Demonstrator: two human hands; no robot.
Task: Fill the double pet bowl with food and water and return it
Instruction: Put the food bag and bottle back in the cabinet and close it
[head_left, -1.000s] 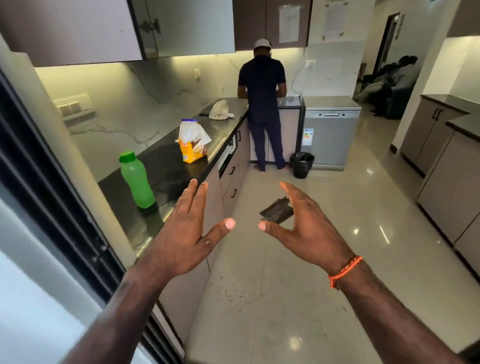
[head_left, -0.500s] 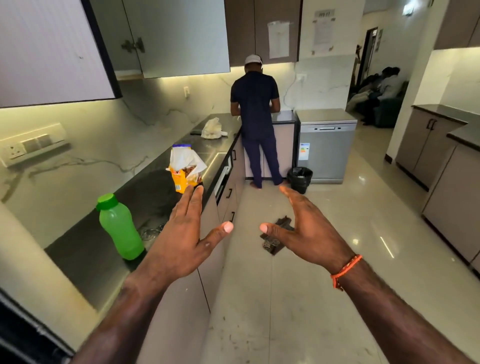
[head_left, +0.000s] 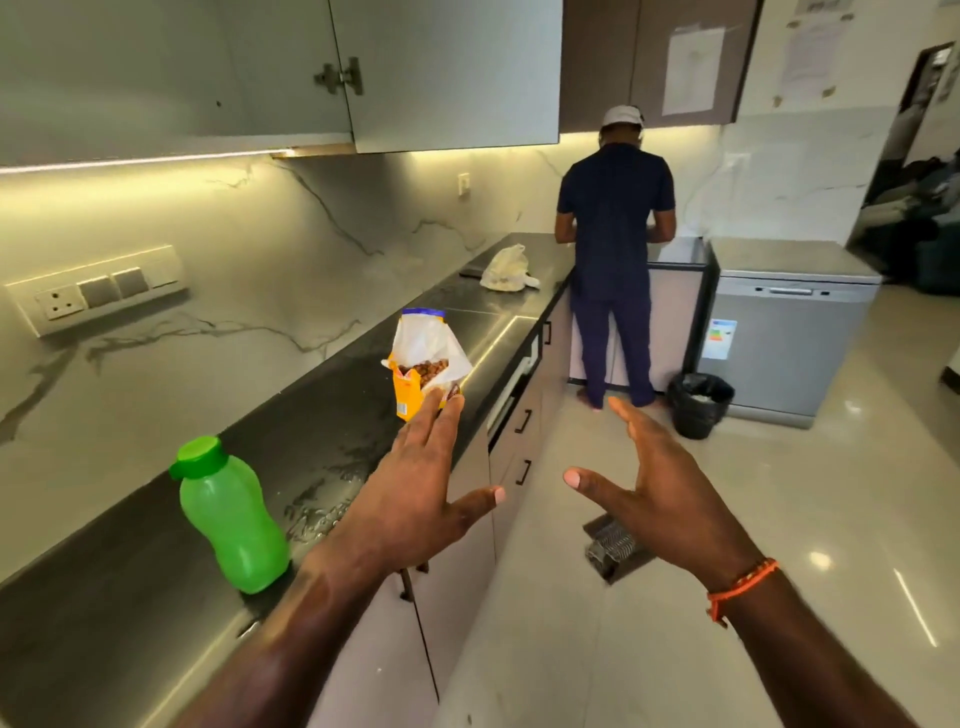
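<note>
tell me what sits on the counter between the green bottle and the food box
Nothing solid: in the head view, only spilled water on bare dark counter lies between green bottle and food box.

Glossy plastic bottle (head_left: 231, 514), polished countertop (head_left: 332, 395)

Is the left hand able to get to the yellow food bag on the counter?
Probably yes. The left hand is open, its fingertips already up by the yellow food bag, and nothing sits between them. The green bottle stands off to the side, out of the way. Whether the fingers touch the bag yet, I cannot tell.
</note>
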